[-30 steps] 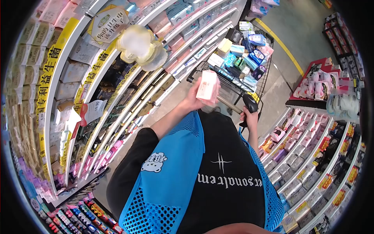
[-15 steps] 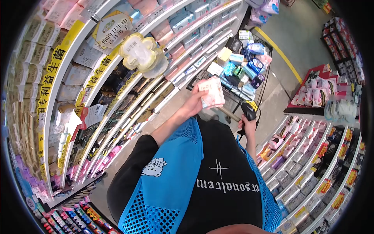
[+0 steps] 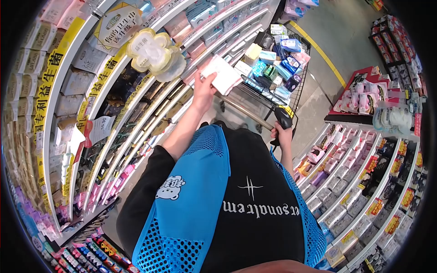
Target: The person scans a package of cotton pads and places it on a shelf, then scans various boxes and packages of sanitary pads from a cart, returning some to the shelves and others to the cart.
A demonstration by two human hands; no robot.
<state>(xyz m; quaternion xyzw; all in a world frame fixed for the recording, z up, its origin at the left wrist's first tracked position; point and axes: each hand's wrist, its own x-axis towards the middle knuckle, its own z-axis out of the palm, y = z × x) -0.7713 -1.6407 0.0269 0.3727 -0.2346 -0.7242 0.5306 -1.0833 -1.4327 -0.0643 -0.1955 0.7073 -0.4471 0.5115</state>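
Note:
My left hand (image 3: 204, 91) is closed on a flat pink-and-white package (image 3: 221, 75), held up in front of the shelf on the left. My right hand (image 3: 283, 135) is wrapped round the handle of a black handheld scanner (image 3: 283, 118), beside the push bar (image 3: 246, 110) of a wire cart (image 3: 298, 98). Many boxes and packs in blue, white, yellow and green (image 3: 273, 68) fill the cart, just beyond the package.
Tall shelves of packaged goods (image 3: 77, 86) curve along the left, with a flower-shaped sign (image 3: 148, 50) sticking out. Low shelves (image 3: 350, 182) stand at the right. A red display (image 3: 359, 98) is behind them, near a yellow floor line (image 3: 318, 50).
My left hand has moved left and up towards the shelf with the package, which is now tilted differently. The view has shifted slightly, and my right hand still holds the scanner.

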